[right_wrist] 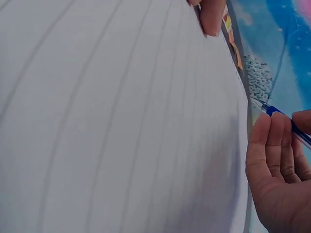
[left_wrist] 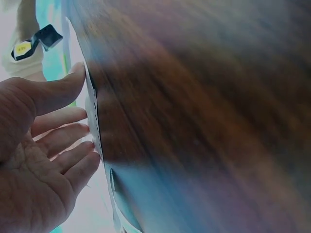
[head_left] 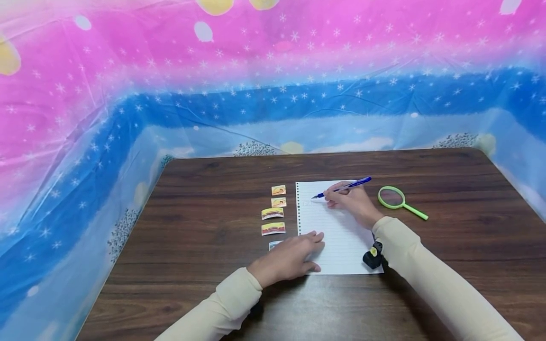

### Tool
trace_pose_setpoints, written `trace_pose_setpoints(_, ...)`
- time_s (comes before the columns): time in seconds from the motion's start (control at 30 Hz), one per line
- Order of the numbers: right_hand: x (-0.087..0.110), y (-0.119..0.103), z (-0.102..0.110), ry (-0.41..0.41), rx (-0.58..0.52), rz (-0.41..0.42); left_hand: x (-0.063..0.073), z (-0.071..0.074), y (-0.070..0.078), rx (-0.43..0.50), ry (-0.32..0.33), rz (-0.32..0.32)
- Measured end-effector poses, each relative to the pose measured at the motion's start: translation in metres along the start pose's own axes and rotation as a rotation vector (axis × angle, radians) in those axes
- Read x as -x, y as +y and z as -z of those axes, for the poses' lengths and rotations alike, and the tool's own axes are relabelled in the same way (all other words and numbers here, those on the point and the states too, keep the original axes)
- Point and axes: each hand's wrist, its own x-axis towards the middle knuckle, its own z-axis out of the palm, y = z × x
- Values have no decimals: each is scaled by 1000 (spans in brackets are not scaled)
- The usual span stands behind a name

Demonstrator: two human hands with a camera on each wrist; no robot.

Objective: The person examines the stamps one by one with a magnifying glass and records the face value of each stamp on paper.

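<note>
while the left hand (head_left: 294,255) rests outstretched on the lined sheet (head_left: 341,251), the right hand (head_left: 354,204) pinches the blue pen (head_left: 354,183) at the sheet's upper left, apparently writing, and the next stroke likely calls for steadiness.

Head view looks down — close wrist views share its paper (head_left: 337,251).

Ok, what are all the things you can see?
Table: one, dark brown, centre
Paper: one, white, on table
Small cards: five showing; two orange, two yellow-red, one bluish, partly hidden; left of paper
Pen: one, blue, over paper
Magnifying glass: one, green, right of paper
Backdrop: one, pink and blue, behind table
Wrist device: one clear, black, right wrist
Sleeves: two, cream, on both arms
Left hand: one, on paper's left edge
Right hand: one, holding pen
</note>
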Motion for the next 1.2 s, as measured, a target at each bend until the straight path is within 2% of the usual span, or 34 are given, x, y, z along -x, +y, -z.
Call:
trace_pose_setpoints(0.17,8,-8,6,7,80,43,1,2,2,-13,32,12)
trace_pose_setpoints(0.4,16,-19,14,39,61,69,10,16,-3,39,104,59)
trace_pose_setpoints(0.67,28,-24,27,104,152,83,22,27,-19,103,178,69)
trace_pose_setpoints(0.9,42,-27,41,128,219,85,32,34,-31,155,211,127)
trace_pose_setpoints(1.07,51,-26,51,135,179,145,38,36,-40,172,235,171)
trace_pose_setpoints(1.2,60,-25,58,161,180,140,43,35,-48,162,268,195)
